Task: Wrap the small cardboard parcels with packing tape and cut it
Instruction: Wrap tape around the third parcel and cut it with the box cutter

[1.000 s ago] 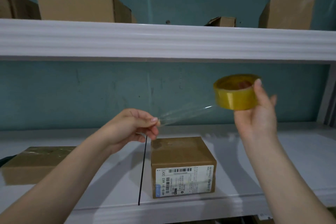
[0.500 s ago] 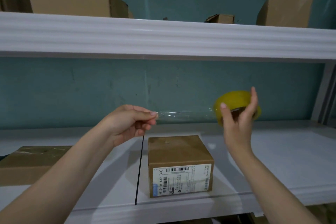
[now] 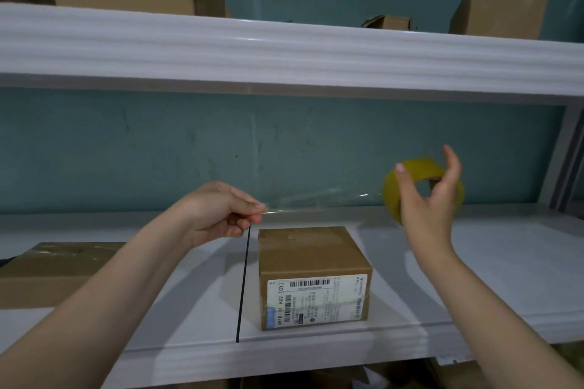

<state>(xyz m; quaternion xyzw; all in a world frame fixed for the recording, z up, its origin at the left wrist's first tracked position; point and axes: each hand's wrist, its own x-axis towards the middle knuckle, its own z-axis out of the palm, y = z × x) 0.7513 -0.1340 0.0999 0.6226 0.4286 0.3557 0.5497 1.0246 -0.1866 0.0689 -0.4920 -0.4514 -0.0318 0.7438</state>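
A small cardboard parcel (image 3: 313,275) with a white barcode label on its front stands on the white shelf (image 3: 474,278) near the front edge. Above its left side my left hand (image 3: 221,215) pinches the free end of a clear tape strip (image 3: 316,200). The strip runs level to the right, above the parcel, to a yellow tape roll (image 3: 414,174). My right hand (image 3: 429,199) holds that roll from the near side, with fingers partly spread around it.
A flatter taped cardboard box (image 3: 53,268) lies on the shelf at far left. A black seam (image 3: 243,287) runs down the shelf beside the parcel. The upper shelf (image 3: 284,50) carries several cardboard boxes. A teal wall (image 3: 189,148) stands behind.
My right hand has carried the roll to the right and lower, so the stretched strip is longer. My left hand keeps its pinch on the tape end above the parcel.
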